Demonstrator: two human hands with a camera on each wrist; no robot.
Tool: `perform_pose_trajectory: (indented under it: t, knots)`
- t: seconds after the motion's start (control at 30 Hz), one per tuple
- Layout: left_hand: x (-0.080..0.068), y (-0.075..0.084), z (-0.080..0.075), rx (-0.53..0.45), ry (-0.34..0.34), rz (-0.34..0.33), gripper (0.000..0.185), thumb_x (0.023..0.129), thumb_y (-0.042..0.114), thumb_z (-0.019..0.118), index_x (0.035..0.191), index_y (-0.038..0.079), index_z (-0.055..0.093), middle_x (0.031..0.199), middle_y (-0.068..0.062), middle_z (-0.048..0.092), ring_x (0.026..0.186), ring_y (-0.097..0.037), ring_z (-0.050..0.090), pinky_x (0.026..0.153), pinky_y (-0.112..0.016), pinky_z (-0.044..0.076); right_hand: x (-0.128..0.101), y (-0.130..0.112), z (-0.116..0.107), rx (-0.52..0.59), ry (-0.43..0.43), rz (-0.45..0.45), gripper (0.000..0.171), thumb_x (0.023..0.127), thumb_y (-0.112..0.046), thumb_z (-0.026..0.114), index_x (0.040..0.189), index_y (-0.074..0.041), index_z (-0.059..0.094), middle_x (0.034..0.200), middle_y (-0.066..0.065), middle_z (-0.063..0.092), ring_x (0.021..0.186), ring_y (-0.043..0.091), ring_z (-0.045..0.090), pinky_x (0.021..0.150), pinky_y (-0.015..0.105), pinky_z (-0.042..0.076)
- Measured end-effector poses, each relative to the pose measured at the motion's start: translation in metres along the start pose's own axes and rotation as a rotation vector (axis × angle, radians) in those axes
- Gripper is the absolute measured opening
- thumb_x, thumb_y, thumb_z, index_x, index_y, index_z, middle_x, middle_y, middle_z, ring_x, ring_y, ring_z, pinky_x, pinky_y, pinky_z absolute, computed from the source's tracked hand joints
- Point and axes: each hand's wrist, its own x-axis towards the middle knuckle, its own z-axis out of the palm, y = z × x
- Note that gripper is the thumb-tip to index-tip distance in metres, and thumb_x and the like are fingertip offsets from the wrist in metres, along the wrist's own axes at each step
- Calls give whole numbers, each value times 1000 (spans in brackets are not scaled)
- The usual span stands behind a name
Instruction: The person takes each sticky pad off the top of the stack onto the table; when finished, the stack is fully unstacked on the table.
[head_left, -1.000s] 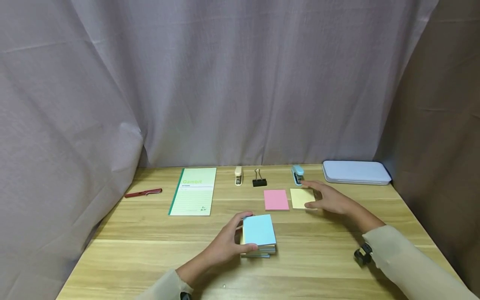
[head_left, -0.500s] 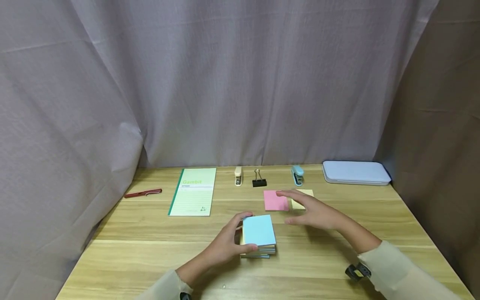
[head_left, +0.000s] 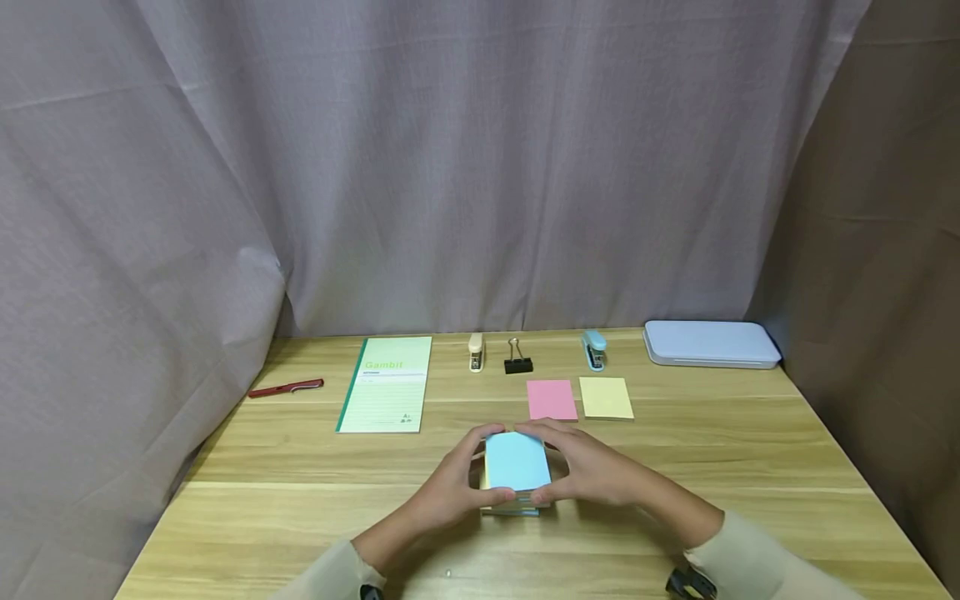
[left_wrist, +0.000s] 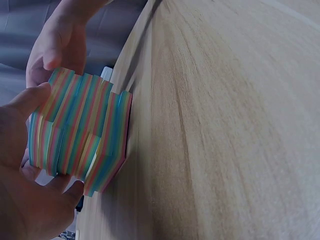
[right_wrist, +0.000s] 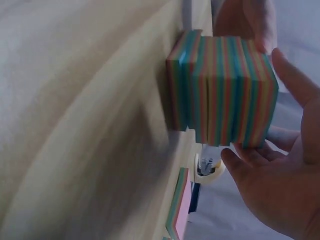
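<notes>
Sticky-note block (head_left: 515, 471) sat near-centre on the counter (head_left: 300, 500), blue sheet on top. Left hand (head_left: 450, 483) gripped its left side, fingers curled round the far edge, thumb on the near edge. Probably a brace so the stack doesn't slide or fan out. Right hand (head_left: 592, 471) was at the block's right side, fingers lightly curled against it, thumb near the base. Can't tell from the head view whether it pinched or only touched.

Wrist views filled gaps:
- Left wrist: the block (left_wrist: 80, 135) is multicoloured stripes, layers offset in steps, not squared up. Left thumb (left_wrist: 25, 102) pressed the near face; the right hand (left_wrist: 60, 40) sat on the far side.
- Right wrist: same stepped stack (right_wrist: 220, 90). Right fingers (right_wrist: 250, 160) reached in at its side, thumb along the top corner, contact light. Left-hand fingers showed behind it.
- Head view hides the striping and the offset; only the top sheet shows.

Far of the block: pink pad (head_left: 552, 399) and yellow pad (head_left: 606, 397) side by side, apart. Back row: beige stapler (head_left: 476, 351), binder clip (head_left: 518, 357), blue stapler (head_left: 594, 349), pale case (head_left: 711, 343) far right. Green notebook (head_left: 386, 383) and red pen (head_left: 286, 387) to the left.
</notes>
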Motion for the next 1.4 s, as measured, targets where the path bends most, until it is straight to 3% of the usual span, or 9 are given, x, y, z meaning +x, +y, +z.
perform_pose_trajectory:
  t: [0.53, 0.87, 1.03, 1.17, 1.4]
  knots:
    - [-1, 3, 0, 14, -5, 4, 85, 87, 27, 85, 156, 19, 36, 154, 0, 45, 139, -26, 48, 116, -48, 41, -1, -1, 6, -64, 60, -13, 84, 82, -45, 86, 152, -17, 50, 145, -7, 55, 132, 18, 51, 109, 52, 46]
    - [0, 8, -1, 43, -1, 3, 102, 78, 26, 92, 159, 12, 32, 157, -4, 41, 140, -27, 46, 115, -46, 42, -11, 4, -23, -34, 79, -21, 81, 84, -41, 85, 152, -16, 49, 148, 2, 53, 136, 29, 50, 109, 58, 45]
    - [0, 7, 3, 114, 17, -25, 105, 73, 30, 95, 159, 18, 34, 155, -4, 43, 138, -27, 46, 115, -50, 39, -25, 25, -52, 42, 130, 41, 83, 86, -31, 86, 154, -9, 45, 155, 18, 43, 142, 41, 43, 112, 57, 41]
    - [0, 3, 5, 197, 16, -31, 109, 73, 37, 94, 160, 14, 33, 155, -4, 43, 141, -27, 43, 119, -55, 34, -39, 55, -79, 68, 183, 89, 83, 87, -25, 85, 155, -5, 42, 157, 26, 38, 141, 47, 40, 114, 60, 36]
    - [1, -1, 7, 275, 27, 8, 103, 74, 38, 93, 156, 11, 37, 150, -3, 48, 134, -23, 49, 115, -50, 40, -64, 112, -120, 21, 220, 242, 89, 89, -25, 83, 156, 5, 32, 160, 33, 26, 145, 57, 27, 113, 69, 30]
